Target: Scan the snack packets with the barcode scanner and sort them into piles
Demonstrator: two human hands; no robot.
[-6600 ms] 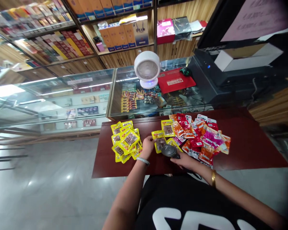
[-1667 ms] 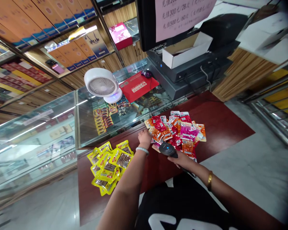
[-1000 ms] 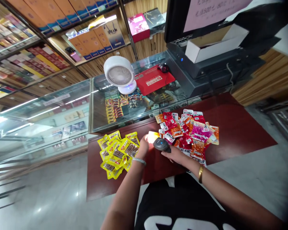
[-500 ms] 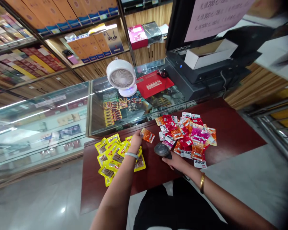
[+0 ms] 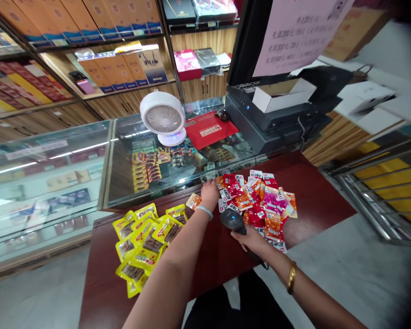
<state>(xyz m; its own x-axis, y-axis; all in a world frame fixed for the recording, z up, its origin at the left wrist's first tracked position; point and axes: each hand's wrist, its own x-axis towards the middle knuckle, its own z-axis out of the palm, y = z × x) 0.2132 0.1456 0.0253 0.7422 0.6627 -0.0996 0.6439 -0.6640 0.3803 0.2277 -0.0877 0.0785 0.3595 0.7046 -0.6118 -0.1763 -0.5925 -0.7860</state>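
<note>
My left hand (image 5: 210, 193), with a pale bangle at its wrist, is at the left edge of a pile of small red, orange and purple snack packets (image 5: 241, 187). Its fingers bend down out of sight behind the back of the hand, so their grip cannot be made out. A single orange packet (image 5: 193, 201) lies on the table just left of that wrist. In my right hand (image 5: 251, 238) is a black barcode scanner (image 5: 233, 220), its head pointing away from me beside the pile. Yellow snack packets (image 5: 152, 237) lie heaped left of my left forearm.
The dark red table (image 5: 215, 260) adjoins a glass display counter (image 5: 123, 183). On the glass stand a white fan (image 5: 163, 119) and a red mat (image 5: 212, 130) with a mouse. A black register (image 5: 274, 121) carries a white box (image 5: 284, 95). A metal rack (image 5: 390, 192) is at right.
My left hand has let go of the orange packet, which now lies on the table, and has moved right to the colourful pile. My right hand still holds the scanner. The view has shifted.
</note>
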